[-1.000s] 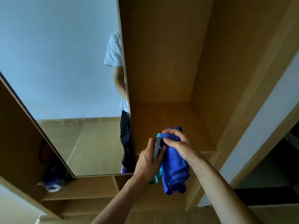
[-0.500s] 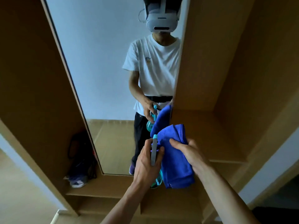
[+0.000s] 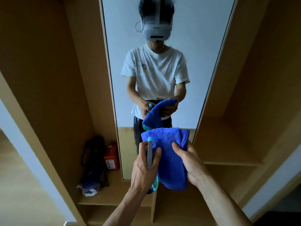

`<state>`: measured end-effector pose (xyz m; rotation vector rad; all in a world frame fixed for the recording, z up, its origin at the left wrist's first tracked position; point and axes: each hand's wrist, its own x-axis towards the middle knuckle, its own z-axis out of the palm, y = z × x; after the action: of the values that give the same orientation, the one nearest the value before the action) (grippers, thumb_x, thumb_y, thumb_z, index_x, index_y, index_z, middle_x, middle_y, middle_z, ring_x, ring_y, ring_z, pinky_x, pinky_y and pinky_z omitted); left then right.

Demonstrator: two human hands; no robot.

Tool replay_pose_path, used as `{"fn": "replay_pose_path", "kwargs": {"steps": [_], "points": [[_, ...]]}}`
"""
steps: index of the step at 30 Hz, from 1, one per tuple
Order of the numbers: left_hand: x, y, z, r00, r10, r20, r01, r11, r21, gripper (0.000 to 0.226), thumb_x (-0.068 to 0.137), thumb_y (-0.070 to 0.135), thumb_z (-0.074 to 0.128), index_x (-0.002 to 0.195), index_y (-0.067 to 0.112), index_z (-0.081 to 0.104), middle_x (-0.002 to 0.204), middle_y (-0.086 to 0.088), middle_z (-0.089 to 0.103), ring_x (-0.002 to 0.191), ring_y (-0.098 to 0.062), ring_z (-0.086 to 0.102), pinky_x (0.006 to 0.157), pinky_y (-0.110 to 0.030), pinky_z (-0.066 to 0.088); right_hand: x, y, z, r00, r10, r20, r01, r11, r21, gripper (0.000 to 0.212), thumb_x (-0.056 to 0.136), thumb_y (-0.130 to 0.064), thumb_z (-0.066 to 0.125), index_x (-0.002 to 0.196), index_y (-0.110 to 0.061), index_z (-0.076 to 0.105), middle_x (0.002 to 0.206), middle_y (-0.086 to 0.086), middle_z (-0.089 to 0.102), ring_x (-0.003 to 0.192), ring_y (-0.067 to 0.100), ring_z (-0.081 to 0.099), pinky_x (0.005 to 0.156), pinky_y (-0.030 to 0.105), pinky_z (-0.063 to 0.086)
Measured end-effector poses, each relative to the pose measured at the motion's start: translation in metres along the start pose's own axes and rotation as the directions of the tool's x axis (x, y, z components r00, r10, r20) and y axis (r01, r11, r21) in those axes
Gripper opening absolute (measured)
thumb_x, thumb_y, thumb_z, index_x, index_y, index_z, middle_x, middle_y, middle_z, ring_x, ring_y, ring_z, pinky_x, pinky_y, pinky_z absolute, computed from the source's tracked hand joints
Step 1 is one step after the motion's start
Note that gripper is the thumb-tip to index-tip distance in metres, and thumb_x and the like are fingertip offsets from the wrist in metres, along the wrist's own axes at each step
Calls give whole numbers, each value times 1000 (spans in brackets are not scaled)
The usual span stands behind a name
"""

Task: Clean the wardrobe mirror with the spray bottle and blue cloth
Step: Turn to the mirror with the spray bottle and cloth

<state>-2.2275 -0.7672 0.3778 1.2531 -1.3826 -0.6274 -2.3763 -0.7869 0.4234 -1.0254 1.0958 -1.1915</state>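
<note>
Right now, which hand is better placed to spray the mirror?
Left. The left hand already holds the spray bottle, its nozzle aimed toward the mirror. The right hand is occupied with the blue cloth.

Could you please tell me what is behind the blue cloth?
The spray bottle's teal body shows past the blue cloth's lower left edge; the rest is covered. Left hand holds the bottle, right hand the cloth.

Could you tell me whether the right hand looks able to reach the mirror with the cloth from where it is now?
Probably yes. The right hand holds the blue cloth in front of the mirror, and nothing stands between them. The spray bottle sits to the side in the left hand.
</note>
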Motion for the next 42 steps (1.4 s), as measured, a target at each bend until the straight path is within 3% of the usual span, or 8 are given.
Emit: {"fn": "replay_pose_path", "kwargs": {"steps": [8,15,22,26,31,34,38,42], "points": [[7,5,-32,999,35,16,-34,998,-47,32,94,53,67,114,43,44,95,2,61,82,-18,65,64,-41,57,-14,-13,32,997,-17,73,12,998,62,19,99,-18,58,115,-13,65,105,8,76,94,28,74,76,42,60],[16,27,-48,995,19,95,1,977,-212,49,85,47,73,119,23,47,98,19,60,91,-7,66,74,-34,62,-3,-23,38,989,-33,143,31,999,19,26,99,-24,58,121,-12,64,111,11,74,101,32,72,91,53,56],[22,36,-48,989,42,140,7,942,-334,44,86,26,79,118,20,50,98,5,61,87,-13,64,72,-29,59,10,-20,32,968,-31,248,27,999,21,33,99,-25,58,131,-21,59,120,9,71,109,31,69,98,53,52],[24,30,-43,994,31,101,2,951,-310,48,83,29,78,122,25,49,106,3,61,96,-26,64,79,-43,62,14,-21,32,965,-130,227,162,978,-128,38,97,-31,62,134,-34,55,121,-7,70,110,15,67,98,42,53],[28,32,-39,997,50,58,-33,963,-269,46,82,22,76,120,21,49,100,9,60,86,-9,62,71,-25,56,21,-22,27,962,-230,149,267,909,-320,42,92,-36,69,129,-38,52,122,-14,64,110,3,62,95,27,50],[29,35,-38,997,46,65,-26,958,-287,44,81,18,75,117,19,51,97,7,61,85,-8,61,70,-26,56,25,-32,20,968,-172,184,218,936,-276,29,89,-27,73,115,-35,60,109,-12,71,100,0,67,84,19,53],[31,39,-35,997,11,80,15,948,-319,42,81,24,77,115,17,53,101,-9,62,88,-23,64,73,-35,57,28,-37,10,945,-18,328,54,993,-102,33,89,-21,70,122,-19,65,112,4,75,105,22,71,94,40,55],[31,45,-25,999,-48,4,47,947,-317,38,87,40,78,110,19,58,100,-7,66,94,-27,68,78,-41,60,30,-38,4,933,-24,359,63,993,-99,35,88,-17,71,123,-13,65,114,9,73,106,27,70,97,45,54]]}}
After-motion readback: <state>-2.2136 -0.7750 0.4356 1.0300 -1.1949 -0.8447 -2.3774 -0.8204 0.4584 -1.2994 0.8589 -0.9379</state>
